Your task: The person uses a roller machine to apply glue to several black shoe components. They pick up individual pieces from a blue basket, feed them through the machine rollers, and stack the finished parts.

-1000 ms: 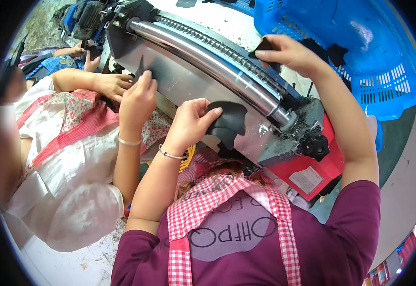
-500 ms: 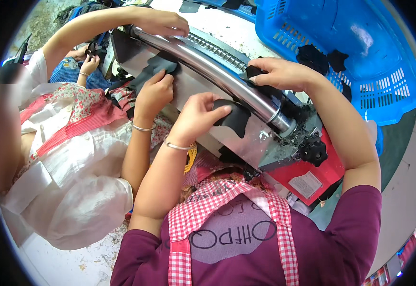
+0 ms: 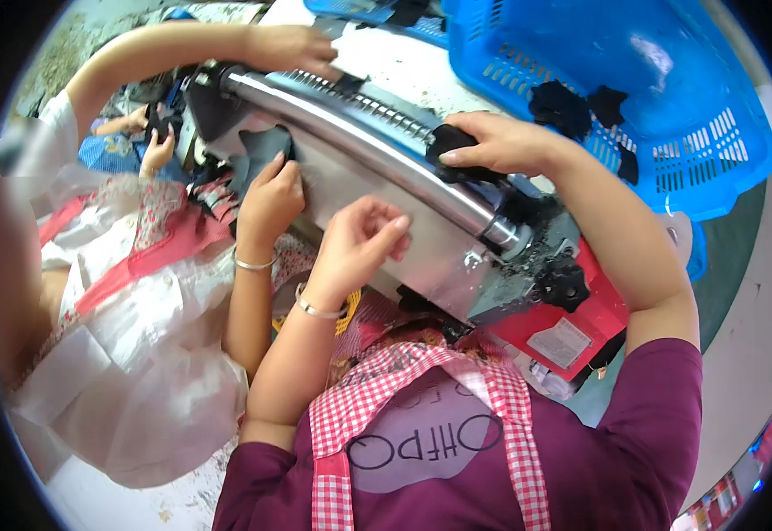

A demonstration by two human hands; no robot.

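Over the sloping metal plate (image 3: 377, 199) of a roller machine, my left hand (image 3: 359, 243) hovers with loosely curled fingers, thumb apart, and no piece visible in it. My right hand (image 3: 501, 146) reaches past the shiny steel roller (image 3: 359, 128) and pinches black cut pieces (image 3: 452, 152) at its far side. Behind the roller runs a ribbed, spring-like rod (image 3: 377, 108). At my left, a co-worker's hand (image 3: 271, 195) holds a dark grey piece (image 3: 262, 149) on the plate. Beyond the roller, the co-worker's other hand (image 3: 302, 51) is near a small dark piece (image 3: 349, 84).
A large blue basket (image 3: 714, 124) stands at the far right, with black pieces (image 3: 559, 108) inside. A black knob (image 3: 563, 281) and red housing (image 3: 603, 283) form the machine's right end. Another person's hands (image 3: 158, 146) hold something dark at the far left.
The dark piece that was in my left hand is out of sight, and that hand's fingers have loosened. My right hand still grips black pieces. The co-worker's far hand has moved slightly; the view has shifted.
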